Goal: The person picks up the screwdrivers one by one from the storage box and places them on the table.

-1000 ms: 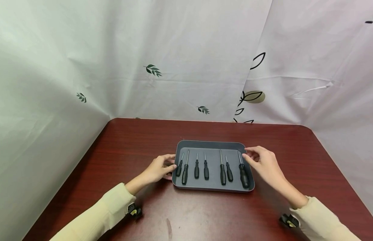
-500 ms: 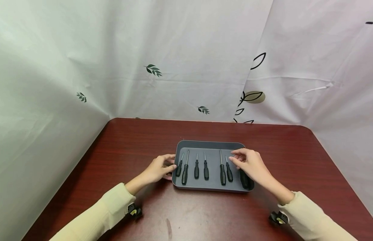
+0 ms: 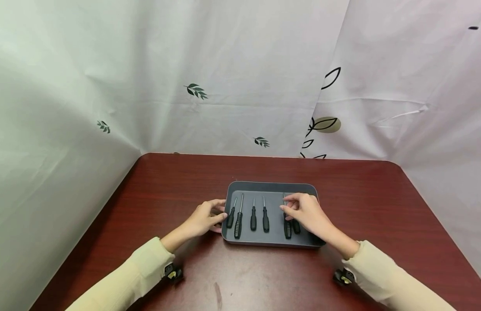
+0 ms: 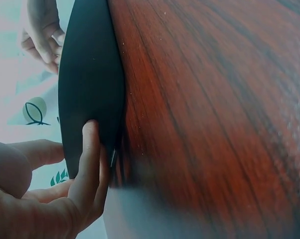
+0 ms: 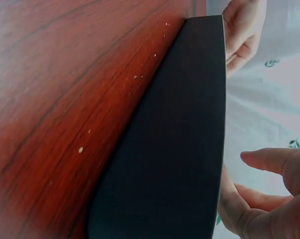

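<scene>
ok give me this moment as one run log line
left hand: holds tray at left edge | right hand: over screwdrivers, nothing seen in grip | screwdrivers: lying in tray | tray: on table

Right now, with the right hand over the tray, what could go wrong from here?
Two screwdrivers lie close together under the right hand: taking one might knock the other. The hand also hides part of both, so a grip could be misjudged. The left hand holds the tray by its edge: a tug might roll the four screwdrivers nearest it.
</scene>
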The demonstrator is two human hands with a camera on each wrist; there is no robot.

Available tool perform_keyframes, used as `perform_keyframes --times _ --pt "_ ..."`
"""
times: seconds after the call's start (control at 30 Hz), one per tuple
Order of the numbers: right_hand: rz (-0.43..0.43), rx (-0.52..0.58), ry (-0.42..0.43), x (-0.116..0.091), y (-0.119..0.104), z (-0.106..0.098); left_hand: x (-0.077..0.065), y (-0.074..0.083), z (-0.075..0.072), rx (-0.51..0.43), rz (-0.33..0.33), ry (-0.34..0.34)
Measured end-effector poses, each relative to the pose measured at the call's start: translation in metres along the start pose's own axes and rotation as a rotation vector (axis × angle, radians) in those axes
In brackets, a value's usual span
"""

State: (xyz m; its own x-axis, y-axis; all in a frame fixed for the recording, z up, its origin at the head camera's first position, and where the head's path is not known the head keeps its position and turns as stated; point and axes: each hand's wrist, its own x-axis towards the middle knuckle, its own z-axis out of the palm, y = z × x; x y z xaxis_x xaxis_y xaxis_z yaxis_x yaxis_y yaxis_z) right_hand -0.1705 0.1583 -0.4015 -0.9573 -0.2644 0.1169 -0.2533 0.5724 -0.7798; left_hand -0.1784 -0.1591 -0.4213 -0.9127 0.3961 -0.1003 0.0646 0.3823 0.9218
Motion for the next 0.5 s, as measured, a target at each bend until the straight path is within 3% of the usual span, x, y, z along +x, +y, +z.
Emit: perform_keyframes --times 0.27,0.5 --pt "0.033 0.109 -0.063 0.003 -0.003 0.015 -0.002 0.003 0.0 -0.008 0.005 -0.009" --pt "0.067 0.105 -0.061 0.007 -0.004 0.024 -0.001 0.002 0.001 0.009 0.026 -0.011"
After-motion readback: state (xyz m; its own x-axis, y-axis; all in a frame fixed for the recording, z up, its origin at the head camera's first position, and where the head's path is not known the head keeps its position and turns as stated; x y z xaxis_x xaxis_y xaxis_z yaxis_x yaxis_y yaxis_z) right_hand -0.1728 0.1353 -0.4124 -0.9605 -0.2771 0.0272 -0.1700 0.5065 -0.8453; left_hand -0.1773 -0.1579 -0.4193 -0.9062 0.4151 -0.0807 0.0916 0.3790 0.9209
